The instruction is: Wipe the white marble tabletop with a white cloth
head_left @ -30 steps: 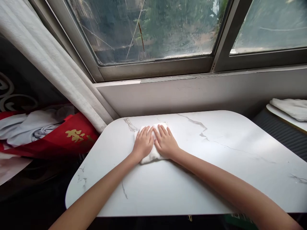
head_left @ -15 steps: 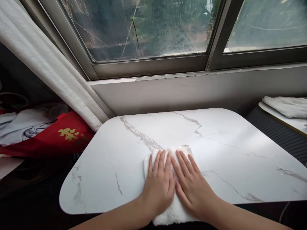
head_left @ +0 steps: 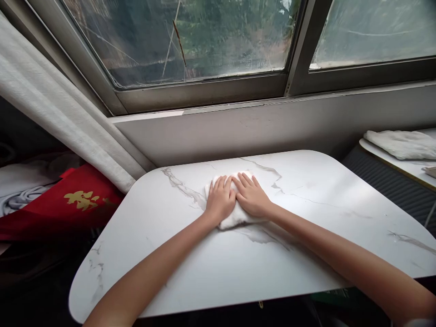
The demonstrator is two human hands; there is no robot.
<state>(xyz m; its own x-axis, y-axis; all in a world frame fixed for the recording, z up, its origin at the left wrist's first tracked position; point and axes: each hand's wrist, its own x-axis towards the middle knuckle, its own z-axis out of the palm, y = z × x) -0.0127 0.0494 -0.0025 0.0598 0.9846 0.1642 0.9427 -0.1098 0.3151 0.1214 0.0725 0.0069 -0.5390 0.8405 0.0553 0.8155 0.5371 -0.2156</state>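
A white fluffy cloth (head_left: 235,220) lies on the white marble-patterned tabletop (head_left: 211,268), a little beyond its middle. On the cloth's left half my left hand (head_left: 220,200) rests palm down, its fingers stretched toward the window. My right hand (head_left: 252,196) presses flat on the right half, fingers also extended. The two hands meet at the thumbs and index fingers. Much of the cloth is hidden beneath them; its near edge and some of its far edge show.
A framed window (head_left: 190,54) rises behind the table above a pale sill wall. At left hang a light curtain (head_left: 75,109) and, below it, a red bag (head_left: 81,200) with grey fabric. Another folded white cloth (head_left: 403,144) lies on a surface at right.
Both hands have slid the cloth away from the table's near edge toward the window. My forearms now reach across the tabletop. The view has shifted slightly.
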